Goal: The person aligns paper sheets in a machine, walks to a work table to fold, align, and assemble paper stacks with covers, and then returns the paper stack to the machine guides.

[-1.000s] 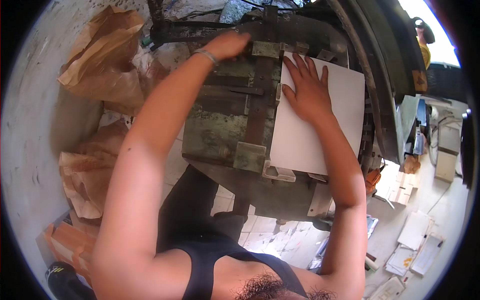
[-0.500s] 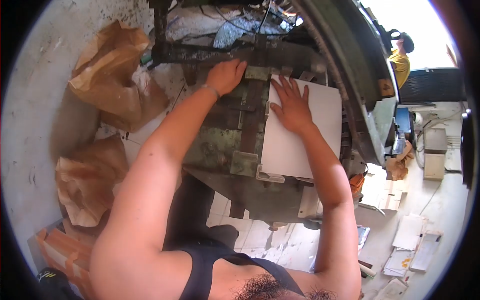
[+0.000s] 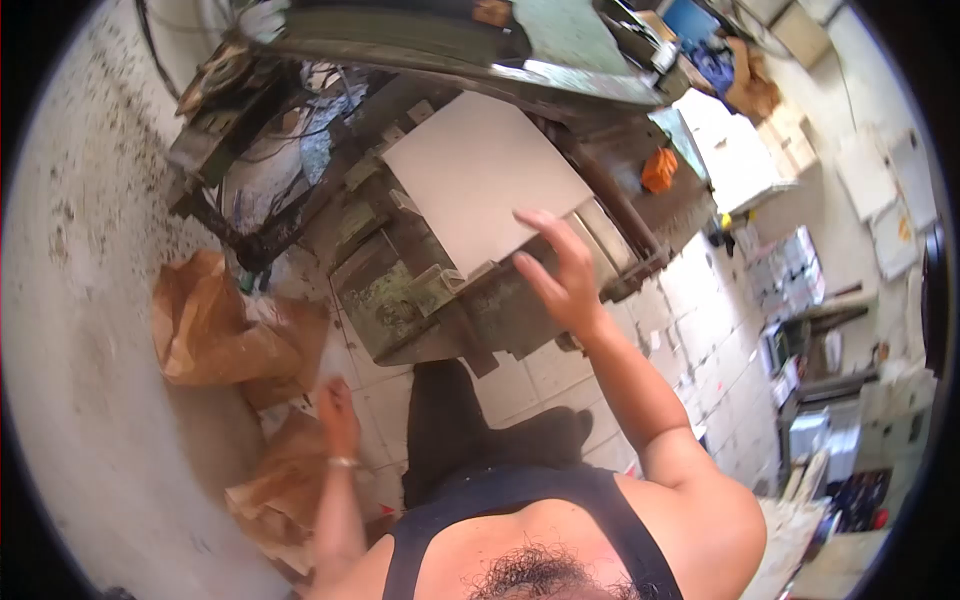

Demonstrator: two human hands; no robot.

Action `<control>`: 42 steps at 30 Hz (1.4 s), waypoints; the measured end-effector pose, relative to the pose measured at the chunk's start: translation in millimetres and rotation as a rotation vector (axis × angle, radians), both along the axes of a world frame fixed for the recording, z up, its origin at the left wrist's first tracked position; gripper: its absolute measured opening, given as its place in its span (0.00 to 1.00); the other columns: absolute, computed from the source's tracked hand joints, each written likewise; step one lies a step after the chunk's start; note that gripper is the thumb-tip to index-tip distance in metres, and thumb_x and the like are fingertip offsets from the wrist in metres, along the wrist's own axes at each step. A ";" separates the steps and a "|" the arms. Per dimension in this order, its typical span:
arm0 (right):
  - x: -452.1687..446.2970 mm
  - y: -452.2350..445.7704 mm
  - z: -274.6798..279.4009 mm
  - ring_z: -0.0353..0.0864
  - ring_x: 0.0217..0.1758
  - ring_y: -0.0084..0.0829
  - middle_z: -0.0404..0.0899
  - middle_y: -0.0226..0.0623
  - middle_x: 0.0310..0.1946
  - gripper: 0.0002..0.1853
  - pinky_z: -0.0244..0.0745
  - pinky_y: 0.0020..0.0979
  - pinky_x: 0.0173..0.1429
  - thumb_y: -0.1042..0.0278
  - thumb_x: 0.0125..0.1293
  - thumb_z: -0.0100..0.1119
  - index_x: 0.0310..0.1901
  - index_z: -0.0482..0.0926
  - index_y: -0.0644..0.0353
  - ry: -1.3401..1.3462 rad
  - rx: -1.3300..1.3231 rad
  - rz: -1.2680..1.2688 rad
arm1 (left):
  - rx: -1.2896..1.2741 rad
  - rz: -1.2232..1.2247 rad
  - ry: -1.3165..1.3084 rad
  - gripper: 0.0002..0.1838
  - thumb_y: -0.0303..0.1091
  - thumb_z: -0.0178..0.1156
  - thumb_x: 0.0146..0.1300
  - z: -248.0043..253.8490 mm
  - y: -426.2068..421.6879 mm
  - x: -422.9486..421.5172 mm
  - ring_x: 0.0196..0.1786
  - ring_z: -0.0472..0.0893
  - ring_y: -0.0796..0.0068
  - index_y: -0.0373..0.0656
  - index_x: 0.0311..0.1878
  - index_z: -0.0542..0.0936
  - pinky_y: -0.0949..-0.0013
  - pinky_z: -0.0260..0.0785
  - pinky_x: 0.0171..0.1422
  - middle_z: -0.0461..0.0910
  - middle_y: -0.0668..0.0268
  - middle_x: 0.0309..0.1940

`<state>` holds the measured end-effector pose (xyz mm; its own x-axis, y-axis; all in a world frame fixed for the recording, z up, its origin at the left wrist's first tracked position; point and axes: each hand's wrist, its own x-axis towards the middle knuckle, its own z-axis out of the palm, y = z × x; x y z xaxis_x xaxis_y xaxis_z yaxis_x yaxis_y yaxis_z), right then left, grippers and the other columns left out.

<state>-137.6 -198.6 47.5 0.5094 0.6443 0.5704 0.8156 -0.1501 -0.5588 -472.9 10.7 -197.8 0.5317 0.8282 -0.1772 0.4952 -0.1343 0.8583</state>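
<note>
A white sheet (image 3: 480, 170) lies flat on the green metal bed of a machine (image 3: 390, 300), between small metal stops at its edges. My right hand (image 3: 565, 270) is at the sheet's near edge, thumb and fingers apart, with a fingertip over the sheet; whether it touches is unclear. Low at my left side, beside crumpled brown paper, hangs my left hand (image 3: 338, 415), wearing a wristband. Its fingers are blurred and look loosely curled, and nothing can be made out in them.
Crumpled brown paper (image 3: 205, 325) lies against the wall (image 3: 90, 300) on the left. A dark curved machine part (image 3: 400, 45) spans the far side above the sheet. An orange object (image 3: 659, 170) sits to the right of the bed. Boards and papers (image 3: 865, 180) are farther right.
My left hand has left the machine's far left side and dropped beside the brown paper. My right hand has lifted from the sheet's middle to its near edge. The view has turned.
</note>
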 end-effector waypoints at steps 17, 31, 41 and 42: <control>-210.1 -247.5 -164.4 0.67 0.79 0.50 0.76 0.46 0.70 0.31 0.61 0.57 0.80 0.50 0.64 0.70 0.66 0.80 0.53 0.498 -0.675 -0.396 | 0.585 -0.651 -0.695 0.11 0.27 0.65 0.72 174.3 -71.0 151.3 0.45 0.83 0.65 0.36 0.53 0.83 0.65 0.76 0.50 0.84 0.58 0.45; -178.9 -274.1 -212.9 0.57 0.85 0.42 0.73 0.39 0.73 0.36 0.33 0.58 0.88 0.37 0.63 0.68 0.69 0.80 0.48 0.654 -0.608 -0.427 | 0.820 -0.600 -0.115 0.40 0.48 0.83 0.49 246.7 -124.8 403.8 0.52 0.85 0.51 0.38 0.58 0.73 0.55 0.77 0.57 0.84 0.52 0.48; -171.3 -301.9 -224.4 0.63 0.81 0.40 0.77 0.36 0.68 0.30 0.42 0.56 0.86 0.47 0.64 0.71 0.64 0.82 0.51 0.645 -0.472 -0.483 | 0.843 -0.628 -0.351 0.21 0.33 0.72 0.56 233.7 -104.8 410.8 0.37 0.81 0.63 0.43 0.53 0.80 0.58 0.75 0.45 0.80 0.61 0.34; -171.1 -303.1 -223.7 0.64 0.81 0.40 0.78 0.36 0.67 0.30 0.43 0.55 0.86 0.47 0.63 0.71 0.64 0.83 0.51 0.645 -0.465 -0.487 | 0.834 -0.660 -0.363 0.18 0.32 0.71 0.57 238.2 -101.5 408.1 0.36 0.79 0.65 0.43 0.52 0.82 0.60 0.74 0.44 0.79 0.62 0.34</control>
<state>-308.7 -501.7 -176.2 0.9122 0.3686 -0.1792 0.1562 -0.7169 -0.6795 -64.8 -90.8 40.4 0.8173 0.1528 0.5555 -0.1464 -0.8775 0.4568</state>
